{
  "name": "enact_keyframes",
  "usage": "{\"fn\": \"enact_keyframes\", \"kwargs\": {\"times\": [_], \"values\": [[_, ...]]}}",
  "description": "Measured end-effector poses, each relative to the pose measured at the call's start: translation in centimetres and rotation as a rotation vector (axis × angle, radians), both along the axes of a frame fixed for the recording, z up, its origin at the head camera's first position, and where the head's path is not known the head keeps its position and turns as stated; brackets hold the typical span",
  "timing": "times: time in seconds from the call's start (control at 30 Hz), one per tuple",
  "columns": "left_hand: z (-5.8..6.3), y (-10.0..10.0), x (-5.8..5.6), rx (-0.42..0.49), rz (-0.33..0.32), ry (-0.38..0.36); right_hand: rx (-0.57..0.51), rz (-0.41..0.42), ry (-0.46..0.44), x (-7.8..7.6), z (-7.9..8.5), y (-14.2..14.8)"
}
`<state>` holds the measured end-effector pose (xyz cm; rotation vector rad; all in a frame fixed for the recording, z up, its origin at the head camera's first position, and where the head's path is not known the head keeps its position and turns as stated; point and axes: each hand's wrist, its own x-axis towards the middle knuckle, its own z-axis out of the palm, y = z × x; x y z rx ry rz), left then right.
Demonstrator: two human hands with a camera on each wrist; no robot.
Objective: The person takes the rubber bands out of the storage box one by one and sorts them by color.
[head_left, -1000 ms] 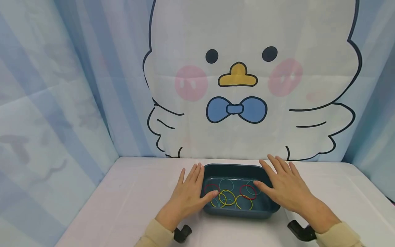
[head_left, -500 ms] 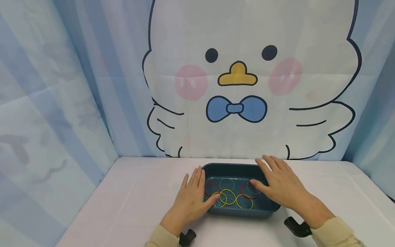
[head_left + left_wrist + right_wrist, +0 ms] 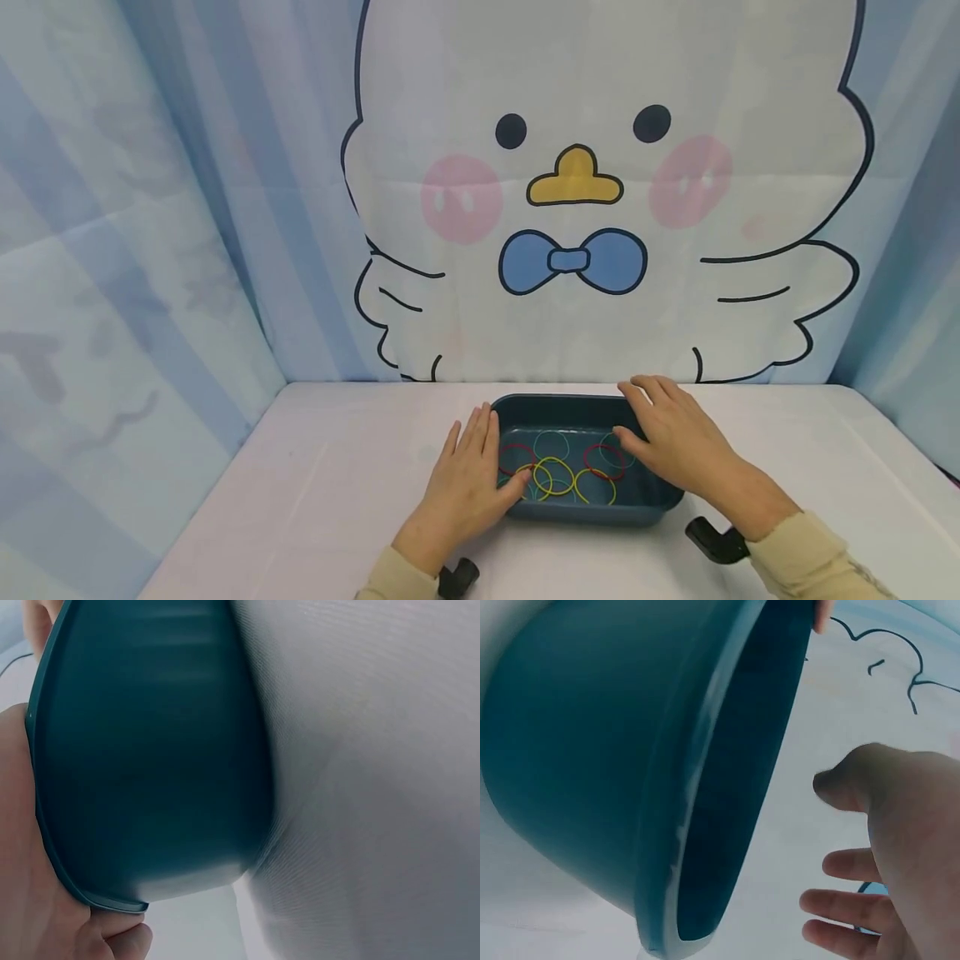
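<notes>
A dark teal rectangular tray sits on the table and contains several thin rings like rubber bands: red, yellow and pale green. My left hand lies along the tray's left side with straight fingers, its thumb reaching over the near left corner. In the left wrist view the palm runs along the tray rim. At the right end, my right hand is over the rim with fingers spread and thumb above the inside. The right wrist view shows its thumb apart from the rim, holding nothing.
A pale cloth covers the table. Behind it hangs a curtain printed with a cartoon bird, and striped blue cloth closes the left side. Black camera mounts sit at both wrists.
My right hand has moved a little left, over the tray's right end. My left hand has shifted slightly right against the side. The tray and rings stay put.
</notes>
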<state>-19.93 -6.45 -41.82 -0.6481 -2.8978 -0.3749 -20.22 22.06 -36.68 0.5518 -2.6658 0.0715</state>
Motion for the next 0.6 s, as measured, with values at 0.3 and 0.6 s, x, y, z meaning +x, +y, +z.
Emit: {"fn": "enact_keyframes", "kwargs": {"times": [0.3,0.6], "values": [[-0.1,0.0,0.1,0.016,-0.007,-0.006,-0.032,0.052,0.074,-0.6,-0.2,-0.2],[0.1,0.1,0.0,0.026,-0.003,0.003,0.034,0.086,0.038,-1.2,-0.6,-0.4]]}}
